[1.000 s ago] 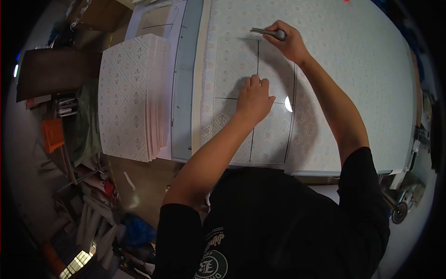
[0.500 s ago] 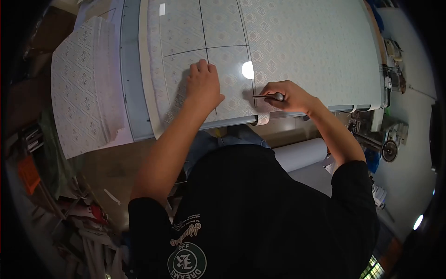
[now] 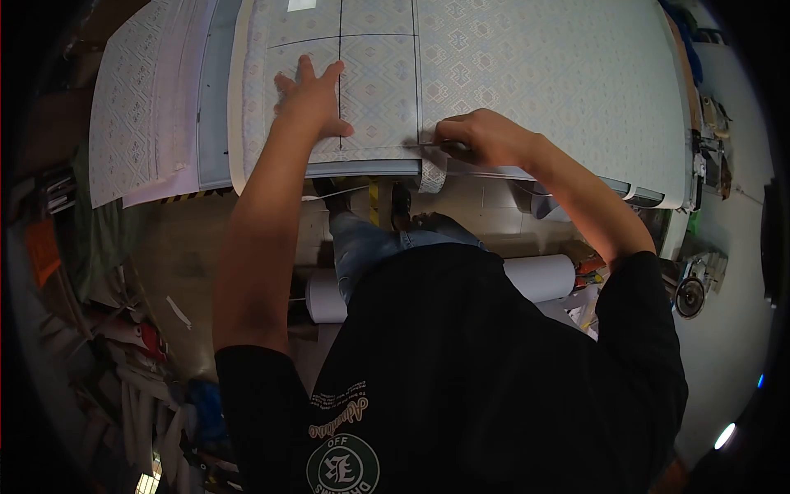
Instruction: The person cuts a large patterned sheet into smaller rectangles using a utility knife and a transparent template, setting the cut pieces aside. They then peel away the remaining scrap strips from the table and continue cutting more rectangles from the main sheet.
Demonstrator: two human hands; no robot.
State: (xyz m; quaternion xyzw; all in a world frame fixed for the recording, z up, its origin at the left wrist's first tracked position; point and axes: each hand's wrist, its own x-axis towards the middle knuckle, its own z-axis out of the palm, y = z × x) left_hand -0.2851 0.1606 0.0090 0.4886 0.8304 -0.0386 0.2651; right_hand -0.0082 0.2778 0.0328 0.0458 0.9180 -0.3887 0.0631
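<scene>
Patterned pale fabric (image 3: 527, 74) covers the table, and a sheet with dark ruled lines (image 3: 378, 90) lies over its left part. My left hand (image 3: 309, 103) rests on the sheet with its fingers spread, across from the long dark line. My right hand (image 3: 481, 136) is closed around a metal tool (image 3: 453, 148), whose thin tip touches the fabric near the table's front edge, beside the sheet's right line. Just below the tip, a narrow fabric strip (image 3: 433, 176) hangs over the edge.
Another patterned fabric piece (image 3: 136, 107) lies at the far left. Under the table is a large pale roll (image 3: 539, 278). A machine with a round wheel (image 3: 690, 296) stands at the right. Cluttered rolls (image 3: 152, 412) fill the lower left.
My left hand has spread its fingers and shifted left on the sheet. My right hand, still with the tool, is nearer the front edge. The whole view has shifted, showing more floor.
</scene>
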